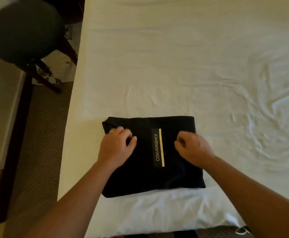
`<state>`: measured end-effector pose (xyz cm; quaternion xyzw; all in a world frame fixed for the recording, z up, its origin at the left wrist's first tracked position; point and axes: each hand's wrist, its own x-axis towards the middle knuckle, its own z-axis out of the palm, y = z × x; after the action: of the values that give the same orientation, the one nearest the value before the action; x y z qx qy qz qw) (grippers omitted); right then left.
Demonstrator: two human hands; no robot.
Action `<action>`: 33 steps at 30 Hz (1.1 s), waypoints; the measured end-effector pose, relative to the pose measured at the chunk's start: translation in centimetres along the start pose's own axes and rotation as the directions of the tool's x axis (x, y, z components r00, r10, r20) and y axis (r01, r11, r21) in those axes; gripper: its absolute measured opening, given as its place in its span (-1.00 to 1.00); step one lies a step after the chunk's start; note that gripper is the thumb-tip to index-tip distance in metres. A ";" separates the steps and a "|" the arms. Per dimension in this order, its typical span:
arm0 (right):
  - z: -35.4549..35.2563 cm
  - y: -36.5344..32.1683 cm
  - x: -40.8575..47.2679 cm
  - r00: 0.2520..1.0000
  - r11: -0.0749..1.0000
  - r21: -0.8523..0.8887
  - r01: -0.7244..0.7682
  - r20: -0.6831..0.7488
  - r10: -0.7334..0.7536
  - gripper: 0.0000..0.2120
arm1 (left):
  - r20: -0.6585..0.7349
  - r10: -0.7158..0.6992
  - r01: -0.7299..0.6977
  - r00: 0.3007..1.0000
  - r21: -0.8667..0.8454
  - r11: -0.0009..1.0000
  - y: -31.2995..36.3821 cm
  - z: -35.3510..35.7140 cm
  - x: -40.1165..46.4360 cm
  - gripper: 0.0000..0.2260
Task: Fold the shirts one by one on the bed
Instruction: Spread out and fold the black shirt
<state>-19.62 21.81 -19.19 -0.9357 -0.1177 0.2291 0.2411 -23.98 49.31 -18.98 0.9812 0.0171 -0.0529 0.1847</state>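
White bed [174,66]: curled hands [116,145] over shirt [150,177].

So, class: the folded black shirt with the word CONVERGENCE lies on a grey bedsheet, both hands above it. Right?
Not quite: the head view shows a white bedsheet, not grey. The folded black shirt printed CONVERGENCE lies on it, left hand and right hand above.

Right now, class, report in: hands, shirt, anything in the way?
Left hand and right hand curled, resting on black shirt. Shirt folded on bed. Nothing blocking.
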 end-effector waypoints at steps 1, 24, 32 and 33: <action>-0.4 -0.2 1.2 0.997 1.000 0.003 0.009 -0.076 -0.009 -0.86 | -0.039 -0.064 0.066 0.997 0.052 0.996 -0.4 -0.2 1.6 -0.76; 4.2 2.0 1.4 0.907 0.946 0.177 -0.272 -0.282 0.314 -0.47 | 0.059 -0.675 0.678 0.735 -0.092 0.729 -2.4 2.0 2.6 -0.41; 6.1 1.6 -1.8 0.908 0.898 0.286 -0.334 -0.158 0.388 -0.26 | 0.049 -0.615 0.606 0.787 -0.247 0.756 -0.5 2.7 -2.9 -0.66; 6.2 1.5 -2.1 0.910 0.899 0.284 -0.333 -0.154 0.385 -0.25 | -0.003 -0.604 0.577 0.797 -0.294 0.762 -0.5 2.7 -3.5 -0.69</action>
<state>-24.31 22.29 -24.02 -0.9217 0.1134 0.1845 0.3217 -27.76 48.70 -21.27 0.8911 0.3414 -0.0573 0.2933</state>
